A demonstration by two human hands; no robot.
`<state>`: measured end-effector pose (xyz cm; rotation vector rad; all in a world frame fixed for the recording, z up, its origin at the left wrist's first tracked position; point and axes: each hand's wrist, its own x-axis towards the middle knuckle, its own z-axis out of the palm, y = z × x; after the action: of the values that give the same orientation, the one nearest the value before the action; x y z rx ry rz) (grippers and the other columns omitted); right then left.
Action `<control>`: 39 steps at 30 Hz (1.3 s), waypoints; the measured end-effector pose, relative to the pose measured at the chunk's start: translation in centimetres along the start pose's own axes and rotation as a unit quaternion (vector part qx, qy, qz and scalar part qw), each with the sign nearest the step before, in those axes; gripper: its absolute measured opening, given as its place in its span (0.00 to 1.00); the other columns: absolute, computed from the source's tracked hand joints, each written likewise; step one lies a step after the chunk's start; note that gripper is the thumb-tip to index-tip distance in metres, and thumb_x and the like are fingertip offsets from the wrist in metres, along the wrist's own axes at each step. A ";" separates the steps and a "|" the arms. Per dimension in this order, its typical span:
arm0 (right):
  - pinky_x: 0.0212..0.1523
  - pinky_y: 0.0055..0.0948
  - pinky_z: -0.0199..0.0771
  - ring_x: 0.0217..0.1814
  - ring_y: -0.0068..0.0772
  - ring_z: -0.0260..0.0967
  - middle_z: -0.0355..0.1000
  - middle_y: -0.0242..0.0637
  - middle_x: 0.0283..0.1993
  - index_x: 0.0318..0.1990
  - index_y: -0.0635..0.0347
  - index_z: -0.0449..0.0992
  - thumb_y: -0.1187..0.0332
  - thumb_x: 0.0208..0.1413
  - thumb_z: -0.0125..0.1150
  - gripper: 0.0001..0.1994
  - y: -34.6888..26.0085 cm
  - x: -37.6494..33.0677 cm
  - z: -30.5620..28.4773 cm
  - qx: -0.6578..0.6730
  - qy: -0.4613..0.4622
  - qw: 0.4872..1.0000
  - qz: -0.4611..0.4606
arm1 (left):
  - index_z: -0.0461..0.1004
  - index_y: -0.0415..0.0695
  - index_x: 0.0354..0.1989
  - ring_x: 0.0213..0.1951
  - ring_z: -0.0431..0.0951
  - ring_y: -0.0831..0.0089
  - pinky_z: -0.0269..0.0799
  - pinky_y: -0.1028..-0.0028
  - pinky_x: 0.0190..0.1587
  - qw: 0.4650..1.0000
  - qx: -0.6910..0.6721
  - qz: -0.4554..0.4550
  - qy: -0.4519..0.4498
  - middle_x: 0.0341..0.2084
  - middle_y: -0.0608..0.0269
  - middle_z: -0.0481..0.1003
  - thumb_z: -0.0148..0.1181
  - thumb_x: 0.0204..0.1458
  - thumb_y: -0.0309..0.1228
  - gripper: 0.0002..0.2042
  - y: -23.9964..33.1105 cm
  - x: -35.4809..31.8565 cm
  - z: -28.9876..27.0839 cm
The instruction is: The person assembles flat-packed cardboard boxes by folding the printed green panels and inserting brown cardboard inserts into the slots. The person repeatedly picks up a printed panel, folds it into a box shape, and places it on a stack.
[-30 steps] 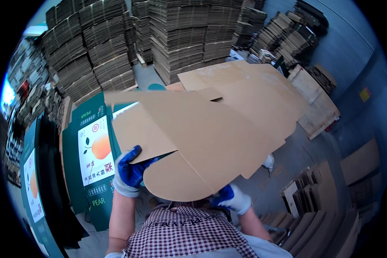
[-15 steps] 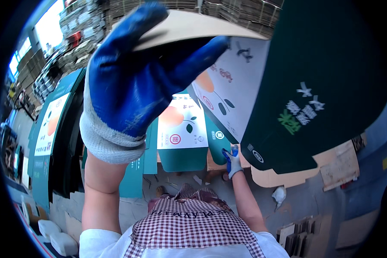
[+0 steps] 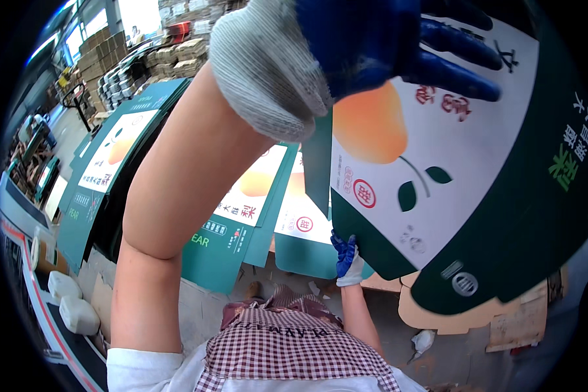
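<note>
A dark green carton sheet [image 3: 503, 242] with a white panel and a printed pear stands raised at the right, its folded panels set at an angle. My left hand [image 3: 398, 49], in a blue-coated glove with a grey cuff, reaches across the top; its fingers are spread out over the white panel. The thumb side is partly out of the picture. Lower down, my right hand [image 3: 347, 260], gloved alike, is closed at the sheet's near lower edge, with part of the fingers hidden. Beneath lie more green printed carton sheets [image 3: 258, 238].
To the left stands a stack of green carton sheets [image 3: 121, 150]. White plastic jugs [image 3: 78, 313] sit at lower left. Brown cardboard [image 3: 438, 310] lies under the raised sheet at right, near a crumpled white bag [image 3: 423, 343]. Bundled cardboard [image 3: 186, 55] is piled behind.
My left hand has swung right and forward, from the sheet's raised flap to across its white panel. That panel now faces me more fully. My right hand stays at the lower edge.
</note>
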<state>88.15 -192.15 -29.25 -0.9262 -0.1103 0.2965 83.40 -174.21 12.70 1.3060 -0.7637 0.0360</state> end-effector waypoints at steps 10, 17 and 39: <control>0.42 0.40 0.73 0.41 0.40 0.71 0.69 0.42 0.45 0.51 0.59 0.62 0.57 0.58 0.43 0.19 -2.8 -3.9 2.3 0.038 -0.011 0.999 0.032 | 0.59 0.34 0.53 0.51 0.64 0.66 0.60 0.71 0.53 0.722 0.521 -0.083 0.449 0.49 0.50 0.64 0.64 0.39 0.36 0.33 -11.6 -15.0 -10.0; 0.39 0.36 0.73 0.39 0.37 0.71 0.71 0.38 0.42 0.47 0.54 0.66 0.55 0.57 0.45 0.17 -1.5 -6.0 0.4 0.147 0.039 0.966 0.210 | 0.65 0.36 0.48 0.41 0.70 0.73 0.66 0.77 0.44 0.879 0.154 -0.292 0.344 0.44 0.58 0.69 0.57 0.46 0.27 0.19 -22.1 -27.2 -4.8; 0.48 0.28 0.66 0.49 0.28 0.64 0.65 0.32 0.48 0.52 0.53 0.62 0.62 0.56 0.48 0.16 8.1 -1.3 9.6 -0.103 0.120 0.966 0.206 | 0.70 0.44 0.43 0.33 0.73 0.60 0.68 0.66 0.40 0.903 0.349 -0.251 0.029 0.29 0.55 0.73 0.59 0.41 0.43 0.22 -27.6 -27.9 -17.8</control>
<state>83.14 -180.61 -29.94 -1.1841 0.2833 0.5621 82.84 -156.15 -26.42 2.1498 -0.3376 -0.0730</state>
